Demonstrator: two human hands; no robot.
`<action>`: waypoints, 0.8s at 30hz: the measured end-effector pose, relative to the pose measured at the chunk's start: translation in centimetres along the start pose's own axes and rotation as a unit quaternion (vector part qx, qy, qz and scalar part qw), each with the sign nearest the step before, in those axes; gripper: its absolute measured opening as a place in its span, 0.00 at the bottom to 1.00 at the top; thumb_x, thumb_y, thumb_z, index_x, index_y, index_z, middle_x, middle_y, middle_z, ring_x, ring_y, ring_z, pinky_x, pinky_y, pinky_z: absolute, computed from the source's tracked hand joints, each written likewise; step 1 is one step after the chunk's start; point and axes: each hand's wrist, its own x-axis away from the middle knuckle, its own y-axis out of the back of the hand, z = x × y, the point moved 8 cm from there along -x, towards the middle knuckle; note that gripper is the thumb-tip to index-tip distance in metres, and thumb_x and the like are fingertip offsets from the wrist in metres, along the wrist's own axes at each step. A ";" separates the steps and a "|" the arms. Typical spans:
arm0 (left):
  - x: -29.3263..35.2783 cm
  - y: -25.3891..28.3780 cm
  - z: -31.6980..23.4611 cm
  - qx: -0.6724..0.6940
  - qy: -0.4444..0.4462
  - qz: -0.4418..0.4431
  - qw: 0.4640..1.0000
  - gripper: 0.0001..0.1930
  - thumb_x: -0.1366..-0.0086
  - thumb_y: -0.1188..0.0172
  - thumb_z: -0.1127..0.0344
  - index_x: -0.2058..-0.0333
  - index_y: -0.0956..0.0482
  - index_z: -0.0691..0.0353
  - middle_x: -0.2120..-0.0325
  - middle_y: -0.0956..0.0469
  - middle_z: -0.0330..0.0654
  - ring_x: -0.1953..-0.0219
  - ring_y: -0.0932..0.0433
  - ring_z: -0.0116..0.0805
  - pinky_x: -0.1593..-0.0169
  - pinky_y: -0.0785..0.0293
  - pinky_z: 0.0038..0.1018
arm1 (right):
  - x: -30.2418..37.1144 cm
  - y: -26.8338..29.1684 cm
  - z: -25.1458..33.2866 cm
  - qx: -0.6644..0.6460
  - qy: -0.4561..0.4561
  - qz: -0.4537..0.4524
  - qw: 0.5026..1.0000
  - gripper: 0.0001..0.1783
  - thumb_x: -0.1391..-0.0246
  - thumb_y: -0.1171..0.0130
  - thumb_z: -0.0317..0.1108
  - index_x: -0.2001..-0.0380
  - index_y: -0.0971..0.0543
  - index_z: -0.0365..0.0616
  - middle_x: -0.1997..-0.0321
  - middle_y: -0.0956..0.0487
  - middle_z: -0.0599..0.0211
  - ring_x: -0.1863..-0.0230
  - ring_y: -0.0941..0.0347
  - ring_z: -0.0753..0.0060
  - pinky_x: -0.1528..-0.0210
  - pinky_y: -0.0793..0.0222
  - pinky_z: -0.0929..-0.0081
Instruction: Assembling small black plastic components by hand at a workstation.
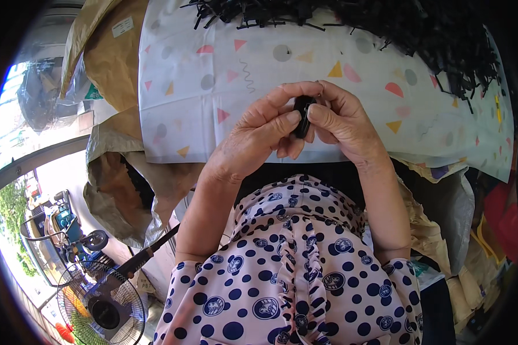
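Both my hands meet over the near edge of the table, fingers closed around a small black piece [303,118]. It looks like plastic, but its exact kind is too covered to tell. My left hand [265,123] pinches it between thumb and curled fingers from the left. From the right, my right hand [345,118] presses its thumb against the same piece, its forefinger bent over the top. At the far side of the table lies a large heap of thin black pieces [385,23], spreading down the right.
A white tablecloth [184,115] with coloured shapes covers the table. Open paper sacks [118,190] stand at the left, and a grey sack [457,218] at the right. A fan [103,310] is at the lower left. A yellow thin object [498,109] lies near the right edge.
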 end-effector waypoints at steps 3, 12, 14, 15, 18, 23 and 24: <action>0.3 0.0 -0.6 -0.130 -0.062 -0.013 0.989 0.21 0.33 0.51 0.72 0.42 0.36 0.64 0.67 0.26 0.40 0.74 0.27 0.24 0.72 0.34 0.15 | 0.0 -0.2 0.5 0.047 0.025 -0.013 0.998 0.11 0.46 0.38 0.35 0.64 0.25 0.41 0.81 0.29 0.79 0.82 0.39 0.92 0.82 0.47 0.92; 2.2 2.7 -1.7 -0.307 -0.196 -0.174 0.915 0.20 0.38 0.50 0.79 0.46 0.34 0.65 0.66 0.22 0.51 0.66 0.21 0.34 0.60 0.26 0.25 | -0.1 -3.0 -0.2 0.095 0.034 -0.095 0.990 0.18 0.37 0.50 0.40 0.52 0.29 0.39 0.75 0.30 0.79 0.79 0.42 0.93 0.79 0.48 0.92; 2.5 3.3 -1.5 -0.297 -0.200 -0.185 0.915 0.20 0.37 0.50 0.78 0.46 0.33 0.65 0.66 0.22 0.51 0.66 0.21 0.35 0.60 0.26 0.25 | -0.2 -3.8 -0.7 0.095 0.018 -0.098 0.991 0.21 0.36 0.52 0.44 0.49 0.31 0.40 0.76 0.32 0.81 0.82 0.46 0.93 0.82 0.54 0.92; 2.7 3.5 -1.5 -0.291 -0.203 -0.192 0.915 0.20 0.37 0.50 0.78 0.46 0.33 0.65 0.66 0.22 0.51 0.65 0.21 0.36 0.60 0.26 0.25 | -0.3 -4.1 -1.0 0.103 0.012 -0.096 0.990 0.21 0.35 0.53 0.43 0.47 0.32 0.40 0.76 0.32 0.82 0.82 0.47 0.93 0.82 0.54 0.92; 3.0 3.7 -1.4 -0.297 -0.193 -0.182 0.917 0.20 0.34 0.55 0.78 0.43 0.36 0.66 0.61 0.24 0.41 0.60 0.27 0.24 0.57 0.28 0.20 | -0.7 -4.6 -1.5 0.118 0.009 -0.089 0.989 0.21 0.35 0.54 0.42 0.45 0.34 0.40 0.76 0.34 0.82 0.82 0.47 0.93 0.82 0.54 0.92; 3.6 4.0 -1.9 -0.318 -0.222 -0.218 0.895 0.19 0.37 0.52 0.79 0.47 0.32 0.66 0.63 0.23 0.47 0.63 0.23 0.34 0.59 0.27 0.25 | -1.2 -5.2 -1.8 0.145 0.011 -0.094 0.985 0.19 0.34 0.55 0.41 0.45 0.34 0.44 0.78 0.36 0.84 0.82 0.47 0.93 0.83 0.54 0.91; 3.7 4.0 -2.2 -0.342 -0.240 -0.236 0.877 0.18 0.39 0.50 0.79 0.49 0.30 0.66 0.63 0.22 0.53 0.64 0.20 0.44 0.61 0.26 0.28 | -1.2 -5.2 -2.1 0.133 -0.005 -0.096 0.986 0.18 0.34 0.55 0.40 0.45 0.33 0.46 0.79 0.37 0.85 0.83 0.47 0.93 0.83 0.54 0.91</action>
